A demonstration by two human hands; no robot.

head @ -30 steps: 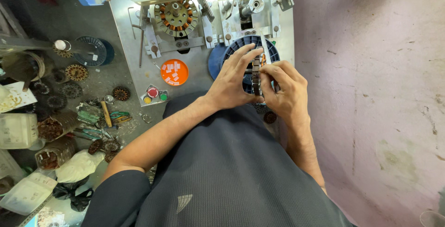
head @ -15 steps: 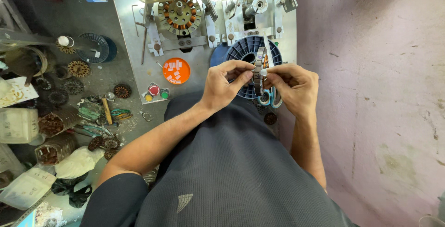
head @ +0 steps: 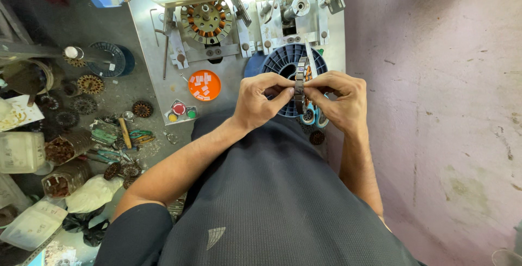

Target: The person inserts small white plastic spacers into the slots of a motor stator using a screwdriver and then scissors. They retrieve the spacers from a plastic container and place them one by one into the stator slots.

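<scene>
My left hand (head: 262, 101) and my right hand (head: 340, 99) meet in front of my chest, both pinching a dark toothed stator ring (head: 299, 84) held edge-on between the fingertips. Copper windings show near its upper edge. Behind the hands lies a blue plastic spool (head: 284, 61), partly hidden by them. Scissors with light blue handles (head: 312, 116) poke out beneath my right hand.
A metal winding bench (head: 157, 38) carries a mounted stator with copper coils (head: 206, 19), a second fixture (head: 296, 6), an orange lid with white slips (head: 204, 85) and small coloured buttons (head: 179, 111). Loose stators, pliers and bags lie on the floor at left. A pink wall (head: 446, 108) stands at right.
Both hands have drawn slightly toward my chest and turned the stator ring from lying flatter to edge-on. The grip of both hands stays on it.
</scene>
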